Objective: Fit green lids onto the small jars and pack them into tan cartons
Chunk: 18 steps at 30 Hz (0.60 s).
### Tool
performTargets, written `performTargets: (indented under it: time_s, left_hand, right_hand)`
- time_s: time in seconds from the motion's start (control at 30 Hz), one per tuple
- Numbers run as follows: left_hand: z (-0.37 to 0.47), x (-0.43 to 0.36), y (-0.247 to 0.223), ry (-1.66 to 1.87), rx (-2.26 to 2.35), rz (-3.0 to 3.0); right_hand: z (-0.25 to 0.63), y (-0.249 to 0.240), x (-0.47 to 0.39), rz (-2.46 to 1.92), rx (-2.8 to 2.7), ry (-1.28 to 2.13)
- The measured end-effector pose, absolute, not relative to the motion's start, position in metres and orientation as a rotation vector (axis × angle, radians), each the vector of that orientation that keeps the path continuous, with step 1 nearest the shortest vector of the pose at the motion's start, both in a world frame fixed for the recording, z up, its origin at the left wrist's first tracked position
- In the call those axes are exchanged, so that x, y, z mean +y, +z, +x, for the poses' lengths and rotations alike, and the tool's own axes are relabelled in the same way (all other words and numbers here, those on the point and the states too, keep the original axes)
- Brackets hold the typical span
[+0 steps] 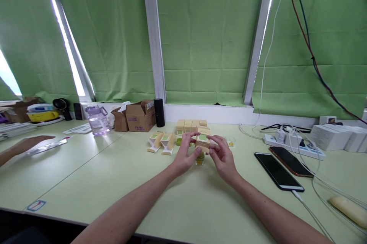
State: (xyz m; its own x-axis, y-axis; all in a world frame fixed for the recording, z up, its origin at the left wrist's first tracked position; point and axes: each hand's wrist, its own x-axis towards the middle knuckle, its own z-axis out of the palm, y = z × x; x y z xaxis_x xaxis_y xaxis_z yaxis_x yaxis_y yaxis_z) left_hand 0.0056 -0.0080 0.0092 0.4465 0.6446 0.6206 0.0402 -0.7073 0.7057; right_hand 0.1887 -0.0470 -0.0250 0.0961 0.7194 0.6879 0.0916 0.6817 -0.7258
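Observation:
Between my two hands is a small tan carton (203,137) with a green label, its lower flap sticking out toward me. My left hand (185,152) pinches it from the left, and my right hand (223,157) grips its right side. Just below the carton stands a small clear jar (200,159) with yellowish contents, partly hidden by the carton and fingers. Two opened tan cartons (155,141) lie to the left of my left hand. Behind my hands is a row of several upright tan cartons (188,125). Right of the row sits a small clear container (230,141) with something orange in it.
On the right lie two phones (278,171), cables and a white power strip (295,147). White boxes (329,137) stand behind them. At back left are a cardboard box (140,116), a black cylinder (159,112) and a purple bottle (98,120). Another person's hand (31,143) rests at far left.

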Motion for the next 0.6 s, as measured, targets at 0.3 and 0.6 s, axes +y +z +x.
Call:
performTargets:
  time_s: [0.3,0.6]
  left_hand:
    - [0.0071,-0.0059,0.0072,1.289,0.600,2.047]
    - [0.0084,-0.0051,0.0083,1.302,0.613,2.046]
  right_hand:
    - [0.1866,-0.0213,-0.0537,-0.717,-1.478,0.505]
    - [0.1867,-0.0203,-0.0545,-0.719,-1.510,0.449]
